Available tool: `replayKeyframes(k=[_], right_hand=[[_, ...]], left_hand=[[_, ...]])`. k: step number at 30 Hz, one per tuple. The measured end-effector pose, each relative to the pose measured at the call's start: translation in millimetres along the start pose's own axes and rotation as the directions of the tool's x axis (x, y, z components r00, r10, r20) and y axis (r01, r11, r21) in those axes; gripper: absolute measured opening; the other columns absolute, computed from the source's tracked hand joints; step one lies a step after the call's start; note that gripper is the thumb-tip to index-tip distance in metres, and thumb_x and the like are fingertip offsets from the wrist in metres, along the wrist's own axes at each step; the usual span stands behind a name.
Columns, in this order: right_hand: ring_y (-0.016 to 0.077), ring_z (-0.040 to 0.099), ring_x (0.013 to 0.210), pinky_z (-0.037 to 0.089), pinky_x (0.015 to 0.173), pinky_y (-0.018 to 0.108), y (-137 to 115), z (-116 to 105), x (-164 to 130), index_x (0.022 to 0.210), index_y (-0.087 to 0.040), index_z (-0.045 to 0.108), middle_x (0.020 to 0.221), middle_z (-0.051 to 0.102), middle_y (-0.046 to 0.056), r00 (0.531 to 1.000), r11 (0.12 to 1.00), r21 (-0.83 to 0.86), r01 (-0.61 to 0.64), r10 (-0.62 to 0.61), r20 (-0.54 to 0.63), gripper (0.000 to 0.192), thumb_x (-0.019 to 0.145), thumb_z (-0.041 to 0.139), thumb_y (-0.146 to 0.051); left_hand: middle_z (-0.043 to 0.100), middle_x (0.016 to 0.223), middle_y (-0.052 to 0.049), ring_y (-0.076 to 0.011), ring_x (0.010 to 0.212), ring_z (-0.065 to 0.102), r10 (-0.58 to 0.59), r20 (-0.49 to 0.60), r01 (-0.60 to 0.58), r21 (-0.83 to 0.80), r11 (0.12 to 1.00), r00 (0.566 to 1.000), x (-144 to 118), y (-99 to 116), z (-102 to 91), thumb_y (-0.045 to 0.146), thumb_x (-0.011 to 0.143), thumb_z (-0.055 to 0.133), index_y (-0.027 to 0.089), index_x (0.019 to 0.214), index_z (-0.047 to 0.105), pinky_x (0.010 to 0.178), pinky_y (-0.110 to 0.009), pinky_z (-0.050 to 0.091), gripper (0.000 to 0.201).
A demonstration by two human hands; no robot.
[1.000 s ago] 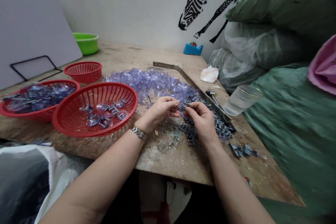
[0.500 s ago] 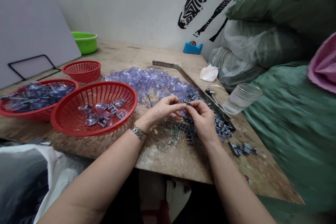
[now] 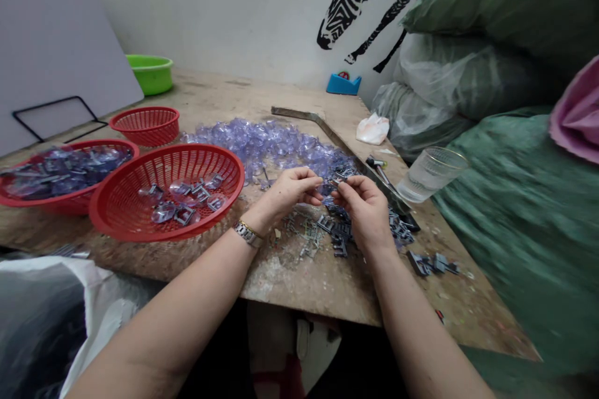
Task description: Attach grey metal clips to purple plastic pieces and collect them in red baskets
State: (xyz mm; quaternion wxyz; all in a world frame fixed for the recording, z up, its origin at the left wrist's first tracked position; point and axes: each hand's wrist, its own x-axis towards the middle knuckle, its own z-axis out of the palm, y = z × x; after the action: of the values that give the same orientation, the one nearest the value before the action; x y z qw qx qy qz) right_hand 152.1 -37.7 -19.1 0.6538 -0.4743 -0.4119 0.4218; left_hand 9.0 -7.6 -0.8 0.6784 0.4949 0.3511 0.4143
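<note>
My left hand is closed in a pinch above the table; what its fingertips hold, if anything, is too small to make out. A short way to its right, my right hand pinches a small dark part, mostly hidden by the fingers. Under and around the hands lie dark grey plastic clips and thin pin-like metal pieces. Behind them spreads a heap of clear purplish plastic pieces. Left of my left wrist, a red basket holds several clear pieces with grey clips on them.
A fuller red basket and a smaller one stand at the left, with a green basin behind. A bent metal strip borders the heap. At the right are a glass, grey parts and green sacks.
My hands, touching at the fingertips before, have come slightly apart. The right hand has shifted a little to the right; the baskets and heaps are unchanged.
</note>
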Motion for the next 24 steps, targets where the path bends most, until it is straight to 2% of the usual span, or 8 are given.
replayKeyframes(k=[6,11,19,24], right_hand=[[0.0133,0.061,0.059,0.053,0.06,0.029,1.4,0.9,-0.4,0.071,-0.022,0.056,0.065,0.058,-0.006,1.0,0.997,-0.074,0.014,-0.012,0.027,0.029,0.057,0.077,-0.035],[0.0144,0.061,0.06,0.053,0.061,0.03,3.5,0.5,-1.0,0.072,-0.022,0.057,0.065,0.058,-0.005,0.998,0.991,-0.125,0.047,-0.042,0.043,0.025,0.06,0.074,-0.035],[0.0144,0.059,0.06,0.052,0.061,0.03,4.1,0.4,-1.3,0.07,-0.022,0.058,0.063,0.058,-0.004,0.996,0.981,-0.177,0.079,-0.069,0.062,0.021,0.062,0.071,-0.035],[0.0145,0.058,0.059,0.051,0.06,0.03,5.4,-0.2,-1.2,0.07,-0.022,0.057,0.062,0.057,-0.004,0.993,0.97,-0.213,0.114,-0.105,0.056,0.02,0.064,0.07,-0.035]], left_hand=[[0.056,0.056,0.003,-0.005,0.049,0.057,-0.003,-0.022,0.002,-0.018,1.0,1.0,2.6,-2.0,-1.8,0.012,0.084,0.058,0.012,0.067,0.048,0.058,-0.019,0.052,0.02],[0.056,0.056,0.003,-0.0043,0.049,0.057,0.017,-0.019,-0.016,0.031,0.999,1.0,2.4,-3.6,-1.8,0.013,0.084,0.059,0.012,0.068,0.049,0.058,-0.018,0.052,0.018],[0.055,0.061,0.003,-0.0043,0.055,0.056,0.161,-0.025,-0.154,0.167,0.974,0.987,2.5,-7.1,1.2,0.009,0.081,0.056,0.012,0.068,0.052,0.061,-0.018,0.052,0.014],[0.052,0.062,0.003,-0.0054,0.055,0.057,0.231,-0.013,-0.218,0.279,0.935,0.973,7.0,-9.8,-1.0,0.008,0.079,0.056,0.013,0.066,0.051,0.057,-0.018,0.05,0.015]])
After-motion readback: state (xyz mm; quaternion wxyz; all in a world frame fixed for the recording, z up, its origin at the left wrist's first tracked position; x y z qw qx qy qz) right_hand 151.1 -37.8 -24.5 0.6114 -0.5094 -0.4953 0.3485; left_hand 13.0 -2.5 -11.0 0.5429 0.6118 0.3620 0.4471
